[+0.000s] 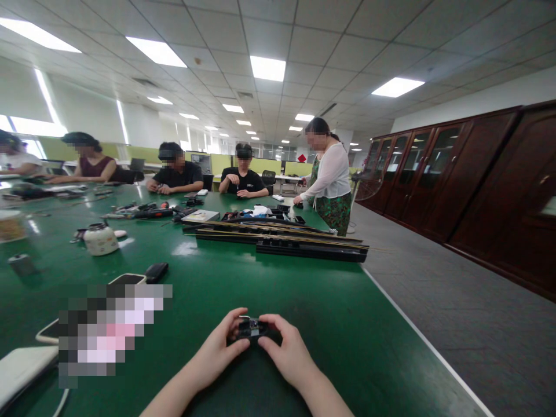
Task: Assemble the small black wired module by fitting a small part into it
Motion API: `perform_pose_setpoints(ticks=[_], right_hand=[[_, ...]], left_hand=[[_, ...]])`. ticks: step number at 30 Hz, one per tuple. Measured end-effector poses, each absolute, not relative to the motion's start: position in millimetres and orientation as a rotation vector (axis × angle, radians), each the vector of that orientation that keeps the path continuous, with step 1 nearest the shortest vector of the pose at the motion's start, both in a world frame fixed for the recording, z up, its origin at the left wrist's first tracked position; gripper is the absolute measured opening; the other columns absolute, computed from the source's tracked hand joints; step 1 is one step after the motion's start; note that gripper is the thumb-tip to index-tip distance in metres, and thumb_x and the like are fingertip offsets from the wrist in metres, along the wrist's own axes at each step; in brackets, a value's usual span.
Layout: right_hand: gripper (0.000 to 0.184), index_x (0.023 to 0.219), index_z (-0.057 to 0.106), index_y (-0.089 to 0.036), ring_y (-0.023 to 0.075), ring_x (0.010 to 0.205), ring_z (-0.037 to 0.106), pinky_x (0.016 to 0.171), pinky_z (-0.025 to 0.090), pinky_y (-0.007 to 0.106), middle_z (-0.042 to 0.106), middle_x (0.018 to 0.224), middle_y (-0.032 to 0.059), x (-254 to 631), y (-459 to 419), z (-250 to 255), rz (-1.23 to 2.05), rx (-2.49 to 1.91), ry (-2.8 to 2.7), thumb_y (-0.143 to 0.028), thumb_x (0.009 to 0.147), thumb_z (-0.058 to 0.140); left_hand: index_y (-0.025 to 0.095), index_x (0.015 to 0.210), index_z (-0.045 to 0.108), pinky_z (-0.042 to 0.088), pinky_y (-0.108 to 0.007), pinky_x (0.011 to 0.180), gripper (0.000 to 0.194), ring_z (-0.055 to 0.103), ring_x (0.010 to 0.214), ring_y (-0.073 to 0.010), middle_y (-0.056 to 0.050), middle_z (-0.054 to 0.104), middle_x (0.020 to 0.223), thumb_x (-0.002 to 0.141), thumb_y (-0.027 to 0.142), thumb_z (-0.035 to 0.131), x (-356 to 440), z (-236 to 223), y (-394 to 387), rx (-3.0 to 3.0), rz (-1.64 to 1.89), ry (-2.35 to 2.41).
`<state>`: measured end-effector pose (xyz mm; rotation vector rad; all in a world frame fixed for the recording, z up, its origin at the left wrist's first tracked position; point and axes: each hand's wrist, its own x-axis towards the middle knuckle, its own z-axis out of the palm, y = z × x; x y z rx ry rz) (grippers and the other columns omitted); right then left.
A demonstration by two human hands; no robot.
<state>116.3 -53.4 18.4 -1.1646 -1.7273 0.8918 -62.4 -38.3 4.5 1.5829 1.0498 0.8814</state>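
A small black plastic housing (253,330) sits between my two hands, close above the green table (243,284) or resting on it; I cannot tell which. Inside it shows a little circuit-like part with a silvery piece. My left hand (223,341) grips the left end, thumb in front and fingers behind. On the right end, my right hand (286,344) closes in the same way. A thin pale strip, perhaps a wire, sticks out near the left fingertips. The fingers hide both ends of the housing.
Long black rails with thin brass-coloured rods (313,246) lie across the table ahead. To the left are a white jar (101,238), a metal cylinder (21,264), a black key-fob-like object (157,272) and phones. Several people sit beyond; one person (328,168) stands at the table's right edge.
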Motion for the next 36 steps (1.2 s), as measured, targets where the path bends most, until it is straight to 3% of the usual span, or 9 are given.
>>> perform_pose_setpoints(ticks=[13,25,36], right_hand=[[0.033,0.102,0.057,-0.023,0.0191,0.091,0.058,0.085,0.042,0.033,0.064,0.097,0.0025,113.5,-52.6,16.7,0.888,-1.168,-1.671,-0.019,0.068,0.058],[0.033,0.101,0.058,-0.022,0.0200,0.093,0.058,0.086,0.042,0.034,0.064,0.099,0.0036,113.3,-52.0,15.5,0.909,-1.176,-1.643,-0.020,0.069,0.059],[0.032,0.101,0.058,-0.021,0.0194,0.091,0.058,0.085,0.044,0.035,0.064,0.098,0.0035,112.7,-52.8,18.5,0.919,-1.161,-1.655,-0.018,0.069,0.058]], left_hand=[[0.022,0.102,0.038,0.037,-0.035,0.088,0.037,0.052,0.102,-0.0205,-0.006,0.059,0.107,0.072,0.034,0.056,-65.3,2.2,-35.7,1.505,0.913,0.909],[0.023,0.110,0.031,0.035,-0.036,0.090,0.048,0.051,0.105,-0.0209,-0.007,0.058,0.109,0.072,0.039,0.055,-66.0,1.9,-36.3,1.448,0.886,0.875],[0.023,0.102,0.038,0.037,-0.035,0.089,0.037,0.051,0.105,-0.0205,-0.005,0.059,0.107,0.071,0.036,0.056,-65.2,1.5,-35.3,1.475,0.906,0.880]])
